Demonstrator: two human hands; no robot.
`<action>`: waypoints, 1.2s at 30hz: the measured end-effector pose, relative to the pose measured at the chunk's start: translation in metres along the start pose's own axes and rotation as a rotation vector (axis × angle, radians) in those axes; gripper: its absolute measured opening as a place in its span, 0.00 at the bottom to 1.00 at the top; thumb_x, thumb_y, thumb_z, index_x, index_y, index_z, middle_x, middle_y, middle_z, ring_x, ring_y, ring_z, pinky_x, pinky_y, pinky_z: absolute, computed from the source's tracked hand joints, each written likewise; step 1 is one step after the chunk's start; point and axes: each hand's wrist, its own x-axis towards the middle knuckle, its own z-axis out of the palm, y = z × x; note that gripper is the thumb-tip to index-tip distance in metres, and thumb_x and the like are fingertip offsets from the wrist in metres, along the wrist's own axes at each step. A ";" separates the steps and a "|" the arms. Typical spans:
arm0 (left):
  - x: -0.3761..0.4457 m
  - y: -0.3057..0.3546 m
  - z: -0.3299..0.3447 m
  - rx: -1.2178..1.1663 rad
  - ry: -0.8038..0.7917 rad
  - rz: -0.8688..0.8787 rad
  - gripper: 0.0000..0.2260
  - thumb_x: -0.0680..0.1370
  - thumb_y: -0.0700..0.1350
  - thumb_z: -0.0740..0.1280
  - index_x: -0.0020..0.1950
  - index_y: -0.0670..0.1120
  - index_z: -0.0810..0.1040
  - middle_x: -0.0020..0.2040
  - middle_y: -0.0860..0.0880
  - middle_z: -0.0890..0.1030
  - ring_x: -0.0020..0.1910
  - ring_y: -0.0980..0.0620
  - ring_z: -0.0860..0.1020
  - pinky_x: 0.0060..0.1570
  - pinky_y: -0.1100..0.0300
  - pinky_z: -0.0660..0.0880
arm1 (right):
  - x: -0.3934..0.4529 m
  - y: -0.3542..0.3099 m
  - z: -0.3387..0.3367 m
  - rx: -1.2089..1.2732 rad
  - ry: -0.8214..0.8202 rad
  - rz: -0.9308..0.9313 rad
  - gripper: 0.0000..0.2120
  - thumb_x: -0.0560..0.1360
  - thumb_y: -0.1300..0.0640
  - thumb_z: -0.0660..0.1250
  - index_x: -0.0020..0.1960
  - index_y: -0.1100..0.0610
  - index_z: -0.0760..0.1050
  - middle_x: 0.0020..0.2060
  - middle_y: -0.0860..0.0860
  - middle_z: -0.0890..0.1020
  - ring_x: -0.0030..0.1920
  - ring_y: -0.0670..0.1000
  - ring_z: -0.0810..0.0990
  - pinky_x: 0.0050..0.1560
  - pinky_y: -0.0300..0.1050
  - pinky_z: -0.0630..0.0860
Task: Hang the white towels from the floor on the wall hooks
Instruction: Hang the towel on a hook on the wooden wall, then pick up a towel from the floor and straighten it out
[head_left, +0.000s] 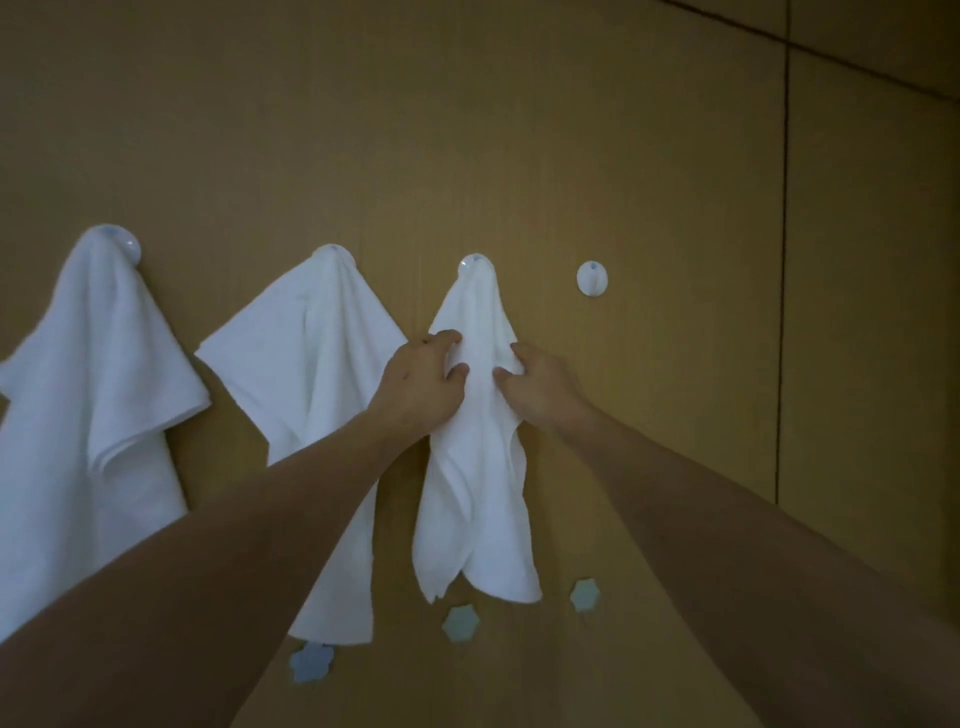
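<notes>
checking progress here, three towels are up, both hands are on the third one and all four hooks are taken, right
Not quite. Three towels hang and the left hand and right hand hold the third towel, but the head view shows the fourth hook is bare.

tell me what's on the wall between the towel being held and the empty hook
Nothing: in the head view, bare brown wall separates the held towel from the empty hook.
</notes>
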 end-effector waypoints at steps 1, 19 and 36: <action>-0.005 -0.002 -0.002 0.008 -0.014 0.029 0.21 0.80 0.49 0.61 0.73 0.47 0.68 0.67 0.44 0.74 0.64 0.44 0.73 0.64 0.55 0.67 | -0.007 -0.001 -0.002 -0.055 0.010 0.009 0.20 0.76 0.47 0.62 0.66 0.52 0.72 0.57 0.49 0.80 0.55 0.54 0.79 0.51 0.46 0.76; -0.130 0.182 -0.016 -0.332 -0.269 0.483 0.18 0.78 0.48 0.63 0.68 0.50 0.73 0.66 0.48 0.73 0.65 0.46 0.70 0.60 0.53 0.71 | -0.243 -0.035 -0.162 -0.874 0.167 0.360 0.30 0.73 0.44 0.66 0.73 0.50 0.66 0.63 0.55 0.76 0.63 0.60 0.74 0.59 0.53 0.75; -0.475 0.620 -0.158 -0.861 -0.581 0.992 0.20 0.76 0.54 0.64 0.68 0.53 0.72 0.68 0.49 0.72 0.66 0.47 0.71 0.63 0.52 0.70 | -0.750 -0.193 -0.475 -1.251 0.413 1.090 0.29 0.73 0.44 0.66 0.72 0.50 0.66 0.62 0.54 0.77 0.63 0.58 0.73 0.61 0.54 0.73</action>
